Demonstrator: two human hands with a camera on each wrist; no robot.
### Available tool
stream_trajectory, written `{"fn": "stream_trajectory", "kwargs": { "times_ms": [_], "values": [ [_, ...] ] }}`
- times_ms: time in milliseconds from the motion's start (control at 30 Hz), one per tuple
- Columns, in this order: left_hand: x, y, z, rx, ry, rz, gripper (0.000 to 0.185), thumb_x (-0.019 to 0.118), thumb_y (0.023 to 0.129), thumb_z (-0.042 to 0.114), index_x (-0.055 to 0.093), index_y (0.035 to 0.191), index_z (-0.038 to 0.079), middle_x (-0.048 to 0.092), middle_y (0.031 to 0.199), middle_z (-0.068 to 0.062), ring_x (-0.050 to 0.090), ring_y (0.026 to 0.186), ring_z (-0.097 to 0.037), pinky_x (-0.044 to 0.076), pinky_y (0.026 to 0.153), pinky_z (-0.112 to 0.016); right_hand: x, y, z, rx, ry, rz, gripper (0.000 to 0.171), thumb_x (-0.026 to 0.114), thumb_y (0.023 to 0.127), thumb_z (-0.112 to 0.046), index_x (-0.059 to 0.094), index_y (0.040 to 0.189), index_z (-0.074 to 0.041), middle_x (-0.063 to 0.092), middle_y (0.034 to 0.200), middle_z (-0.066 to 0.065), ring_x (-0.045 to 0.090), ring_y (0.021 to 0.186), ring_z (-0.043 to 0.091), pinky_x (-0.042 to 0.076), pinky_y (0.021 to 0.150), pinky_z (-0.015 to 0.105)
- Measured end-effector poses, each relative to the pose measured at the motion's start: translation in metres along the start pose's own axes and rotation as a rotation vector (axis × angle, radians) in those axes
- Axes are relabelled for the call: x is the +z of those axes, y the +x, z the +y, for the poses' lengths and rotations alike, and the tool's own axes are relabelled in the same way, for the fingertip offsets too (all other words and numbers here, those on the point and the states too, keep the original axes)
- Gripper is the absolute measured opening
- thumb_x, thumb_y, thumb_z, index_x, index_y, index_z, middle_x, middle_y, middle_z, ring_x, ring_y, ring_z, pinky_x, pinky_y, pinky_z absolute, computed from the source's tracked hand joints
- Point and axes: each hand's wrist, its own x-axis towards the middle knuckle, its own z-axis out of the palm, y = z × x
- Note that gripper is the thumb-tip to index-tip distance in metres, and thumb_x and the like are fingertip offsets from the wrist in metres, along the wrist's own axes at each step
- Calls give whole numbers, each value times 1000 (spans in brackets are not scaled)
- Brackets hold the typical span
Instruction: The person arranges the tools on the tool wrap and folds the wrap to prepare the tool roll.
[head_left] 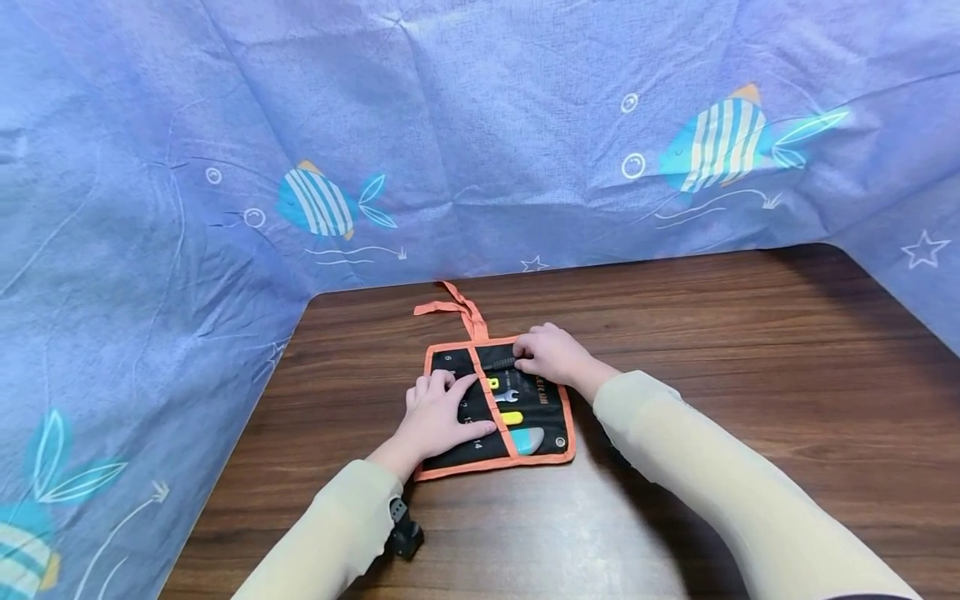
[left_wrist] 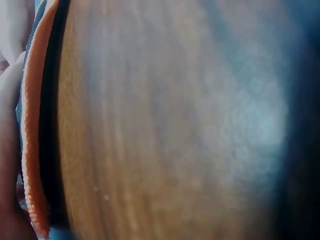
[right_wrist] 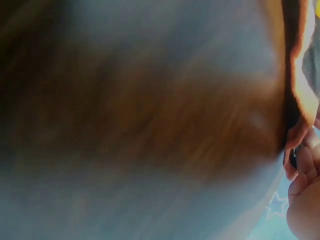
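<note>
A black tool pouch (head_left: 465, 457) with orange trim lies spread on the table, numbers printed along its left part. My left hand (head_left: 438, 417) rests on that part, thumb and fingers spread. At the upper right edge, my right hand (head_left: 552, 354) has curled fingers and pinches the end of a dark ribbed tool (head_left: 498, 364) in the top pocket; its exact kind is hidden. Below it, a small open-end wrench (head_left: 508, 396), a yellow-handled tool (head_left: 513, 417) and a teal and grey piece (head_left: 527, 440) stick out of the pockets. The left wrist view shows the pouch's orange edge (left_wrist: 35, 120) close up.
Two orange tie straps (head_left: 471, 315) trail from the pouch's far edge. The brown wooden table (head_left: 720, 358) extends to the right, with a blue fish-print cloth (head_left: 495, 142) hanging behind it and at both sides. A black wrist device (head_left: 405, 533) sits under my left sleeve.
</note>
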Motion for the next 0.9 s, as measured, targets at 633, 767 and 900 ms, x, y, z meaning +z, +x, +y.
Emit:
{"fn": "stream_trajectory", "kwargs": {
  "times_ms": [633, 767, 900],
  "values": [
    [4, 2, -7, 32, 4, 34, 82, 54, 74, 75, 43, 140, 28, 40, 118, -4, 31, 106, -25, 27, 89, -49, 10, 13, -19, -19, 15, 5, 12, 64, 90, -23, 68, 98, -14, 63, 94, 2, 53, 87, 20, 39, 85, 40],
    [6, 2, -8, 13, -38, 41, 82, 55, 73, 75, 47, 137, 25, 41, 121, -6, 32, 107, -25, 27, 88, -47, 12, 11, -16, 3, 21, -23, 14, 63, 91, -25, 67, 101, -16, 64, 101, 2, 55, 92, 20, 38, 88, 38],
    [5, 2, -7, 14, -79, 45, 83, 59, 71, 74, 49, 135, 22, 45, 111, -4, 36, 99, -23, 29, 84, -44, 11, 10, -13, -7, 31, -30, 17, 63, 91, -25, 66, 103, -15, 64, 101, 3, 55, 91, 20, 38, 88, 39]
  ]
}}
